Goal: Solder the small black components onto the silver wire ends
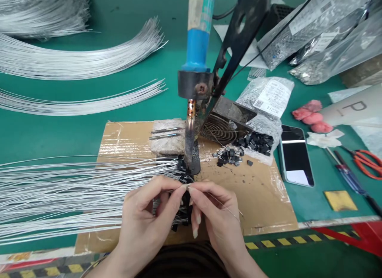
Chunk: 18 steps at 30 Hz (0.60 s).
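Observation:
My left hand [156,208] pinches the end of a thin wire between thumb and forefinger. Against those fingertips, my right hand [215,212] pinches too, with a fine loose strand [225,207] trailing back over its knuckles. What sits exactly between the fingertips is too small to make out. Just above the hands, a blue-handled soldering iron [195,51] is clamped tip-down in a black stand [235,39]. Many light grey wires [74,190] stretch in from the left, their ends among black pieces [182,166] partly hidden behind the hands.
Cardboard [256,198] covers the work spot. Small black parts [229,154] lie beside a fan [221,128] and a plastic bag [270,98]. Rightward are a phone [297,154], a yellow sponge [340,200] and orange-handled pliers [368,164]. Wire bundles [74,63] lie at upper left.

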### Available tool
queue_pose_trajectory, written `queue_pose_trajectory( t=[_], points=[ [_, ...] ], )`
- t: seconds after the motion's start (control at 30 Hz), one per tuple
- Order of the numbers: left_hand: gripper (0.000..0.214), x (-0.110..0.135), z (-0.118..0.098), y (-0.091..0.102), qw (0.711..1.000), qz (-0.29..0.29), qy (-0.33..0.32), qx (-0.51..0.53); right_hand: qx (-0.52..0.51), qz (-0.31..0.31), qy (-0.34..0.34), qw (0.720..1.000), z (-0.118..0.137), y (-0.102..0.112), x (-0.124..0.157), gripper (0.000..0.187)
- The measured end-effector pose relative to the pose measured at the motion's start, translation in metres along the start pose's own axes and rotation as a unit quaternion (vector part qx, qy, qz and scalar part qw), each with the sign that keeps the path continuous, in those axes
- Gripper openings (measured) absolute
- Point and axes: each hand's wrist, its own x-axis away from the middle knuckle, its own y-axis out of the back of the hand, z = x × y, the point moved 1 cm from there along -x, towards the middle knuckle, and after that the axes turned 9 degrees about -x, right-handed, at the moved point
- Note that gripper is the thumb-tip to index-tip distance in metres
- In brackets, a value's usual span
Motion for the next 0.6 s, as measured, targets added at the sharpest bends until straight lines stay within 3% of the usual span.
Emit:
queue_pose_trajectory(
  t=[0.6],
  points=[
    [0.017,0.0027,0.0026,-0.0025,0.999,-0.015,-0.043,-0.019,0.021,-0.023,-0.002,1.000,0.0043,-0.0040,0.0037,0.013]
  ],
)
